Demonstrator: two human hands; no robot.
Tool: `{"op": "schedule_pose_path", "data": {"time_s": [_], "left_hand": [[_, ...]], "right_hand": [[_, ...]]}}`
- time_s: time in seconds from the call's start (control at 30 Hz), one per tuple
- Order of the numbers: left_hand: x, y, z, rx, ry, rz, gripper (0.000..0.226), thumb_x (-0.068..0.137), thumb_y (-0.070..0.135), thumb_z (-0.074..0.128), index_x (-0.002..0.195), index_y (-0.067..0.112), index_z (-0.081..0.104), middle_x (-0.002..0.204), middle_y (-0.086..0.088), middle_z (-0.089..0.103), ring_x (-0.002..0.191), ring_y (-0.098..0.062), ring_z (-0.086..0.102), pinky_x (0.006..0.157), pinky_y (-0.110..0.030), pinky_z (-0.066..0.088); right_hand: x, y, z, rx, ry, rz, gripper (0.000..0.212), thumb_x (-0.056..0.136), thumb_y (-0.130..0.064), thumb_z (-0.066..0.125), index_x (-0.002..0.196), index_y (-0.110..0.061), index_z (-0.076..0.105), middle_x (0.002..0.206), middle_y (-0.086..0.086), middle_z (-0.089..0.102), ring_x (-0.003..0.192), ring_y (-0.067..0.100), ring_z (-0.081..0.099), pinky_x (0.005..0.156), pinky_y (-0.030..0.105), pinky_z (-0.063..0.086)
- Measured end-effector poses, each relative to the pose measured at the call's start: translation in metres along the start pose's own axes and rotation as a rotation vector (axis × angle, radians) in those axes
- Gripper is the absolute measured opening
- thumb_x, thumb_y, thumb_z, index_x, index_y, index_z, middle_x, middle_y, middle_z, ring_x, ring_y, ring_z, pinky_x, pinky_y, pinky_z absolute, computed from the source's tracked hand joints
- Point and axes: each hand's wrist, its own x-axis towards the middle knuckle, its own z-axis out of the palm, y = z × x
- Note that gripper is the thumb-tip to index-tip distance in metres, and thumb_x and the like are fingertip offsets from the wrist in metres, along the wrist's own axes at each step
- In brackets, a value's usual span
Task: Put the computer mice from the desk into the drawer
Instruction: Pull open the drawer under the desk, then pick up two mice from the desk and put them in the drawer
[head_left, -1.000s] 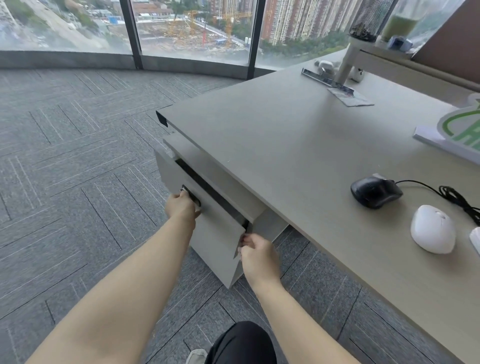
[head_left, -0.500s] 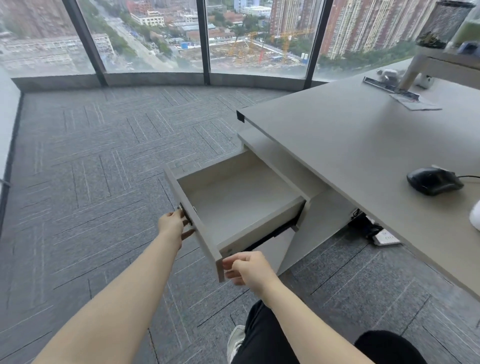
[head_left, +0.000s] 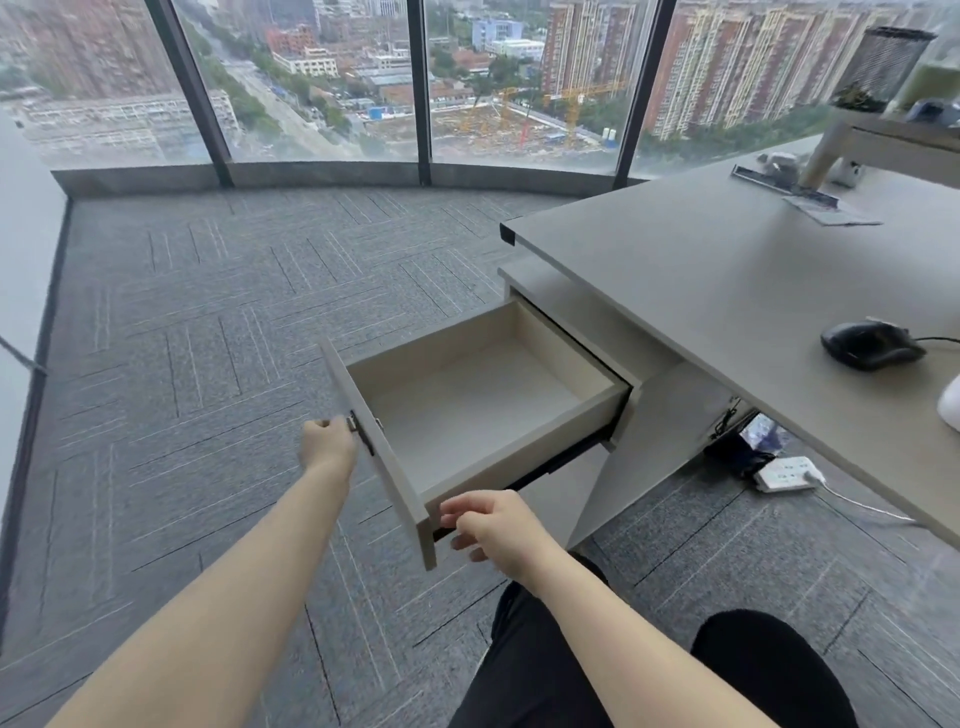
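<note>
The top drawer (head_left: 524, 457) under the grey desk (head_left: 727, 280) stands pulled far out, and nothing lies inside it. My left hand (head_left: 327, 447) grips the dark handle (head_left: 361, 434) on the drawer front. My right hand (head_left: 493, 525) hovers by the drawer's near right corner, fingers loosely spread, holding nothing. A black wired mouse (head_left: 870, 345) lies on the desk at the right. A sliver of a white mouse (head_left: 950, 402) shows at the right edge of the view.
A white power strip (head_left: 784, 473) with cables lies on the carpet under the desk. A monitor riser (head_left: 878, 140) with a mesh pen cup (head_left: 883, 67) stands at the desk's far end. My knees (head_left: 649, 675) sit below the drawer. Floor-to-ceiling windows run along the back.
The drawer went from nearly shut to pulled far out. My left hand stayed on the handle, my right hand came off the drawer's corner. The view swung left.
</note>
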Motion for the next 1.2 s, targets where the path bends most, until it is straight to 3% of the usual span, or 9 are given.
{"op": "schedule_pose_path", "data": {"time_s": [0.13,0.3,0.47,0.53,0.63,0.77,0.87,1.0,1.2], "left_hand": [[-0.055,0.049,0.003,0.05,0.067,0.501,0.031,0.091,0.02,0.04,0.116,0.011,0.057,0.116,-0.011,0.062,0.102,-0.028,0.059,0.085,-0.042,0.048],[-0.143,0.095,0.072,0.009,-0.21,0.8,0.026,0.094,0.017,0.046,0.119,0.015,0.054,0.118,-0.004,0.053,0.098,-0.016,0.054,0.083,-0.028,0.042],[-0.237,0.116,0.176,0.09,-0.582,0.906,0.031,0.092,0.018,0.051,0.123,0.018,0.056,0.124,-0.003,0.056,0.108,-0.015,0.056,0.092,-0.029,0.045],[-0.269,0.12,0.217,0.209,-0.702,0.967,0.036,0.092,0.02,0.052,0.128,0.019,0.054,0.131,-0.004,0.056,0.115,-0.018,0.054,0.097,-0.032,0.043],[-0.306,0.124,0.274,0.364,-0.809,1.046,0.048,0.09,0.025,0.055,0.137,0.018,0.047,0.14,-0.007,0.05,0.127,-0.023,0.048,0.101,-0.031,0.037],[-0.331,0.128,0.336,0.513,-0.861,1.075,0.061,0.086,0.032,0.057,0.144,0.024,0.038,0.149,-0.008,0.04,0.134,-0.028,0.042,0.107,-0.036,0.036],[-0.336,0.13,0.37,0.658,-0.829,1.138,0.067,0.081,0.045,0.056,0.144,0.03,0.037,0.146,-0.009,0.043,0.133,-0.031,0.042,0.106,-0.041,0.04],[-0.341,0.132,0.387,0.703,-0.69,1.239,0.054,0.08,0.042,0.059,0.131,0.028,0.047,0.126,-0.01,0.057,0.119,-0.033,0.049,0.095,-0.038,0.041],[-0.335,0.154,0.356,0.312,-0.62,1.136,0.047,0.08,0.036,0.061,0.123,0.022,0.048,0.117,-0.01,0.057,0.108,-0.03,0.054,0.083,-0.037,0.046]], "right_hand": [[-0.023,-0.026,-0.044,0.016,0.253,-0.158,0.026,0.09,-0.006,0.049,0.099,-0.013,0.072,0.093,0.005,0.074,0.068,0.013,0.063,0.06,0.022,0.048],[-0.078,-0.05,-0.149,-0.011,0.801,-0.389,0.027,0.089,-0.004,0.051,0.097,-0.019,0.072,0.079,0.004,0.074,0.06,0.01,0.06,0.058,0.031,0.05],[-0.118,-0.035,-0.273,-0.347,1.321,-0.311,0.034,0.085,-0.008,0.054,0.117,-0.018,0.064,0.118,0.006,0.062,0.108,0.027,0.053,0.089,0.03,0.037],[-0.124,-0.019,-0.314,-0.478,1.35,-0.144,0.042,0.084,-0.014,0.058,0.126,-0.018,0.057,0.129,0.014,0.053,0.118,0.036,0.045,0.095,0.033,0.032],[-0.123,0.003,-0.357,-0.59,1.23,0.084,0.059,0.084,-0.031,0.062,0.14,-0.024,0.043,0.148,0.017,0.035,0.129,0.043,0.039,0.106,0.045,0.033],[-0.117,0.018,-0.381,-0.624,1.115,0.196,0.065,0.086,-0.05,0.057,0.145,-0.031,0.036,0.156,0.016,0.023,0.133,0.041,0.037,0.109,0.045,0.032],[-0.116,0.022,-0.385,-0.639,1.103,0.195,0.056,0.09,-0.042,0.054,0.143,-0.027,0.044,0.157,0.014,0.024,0.129,0.042,0.038,0.109,0.041,0.031],[-0.122,0.018,-0.388,-0.676,1.122,0.185,0.046,0.086,-0.024,0.051,0.131,-0.028,0.053,0.15,0.009,0.035,0.121,0.04,0.042,0.102,0.04,0.035],[-0.13,0.018,-0.389,-0.656,1.184,-0.035,0.034,0.081,-0.011,0.055,0.115,-0.012,0.058,0.124,0.013,0.054,0.106,0.038,0.048,0.094,0.041,0.032]]}}
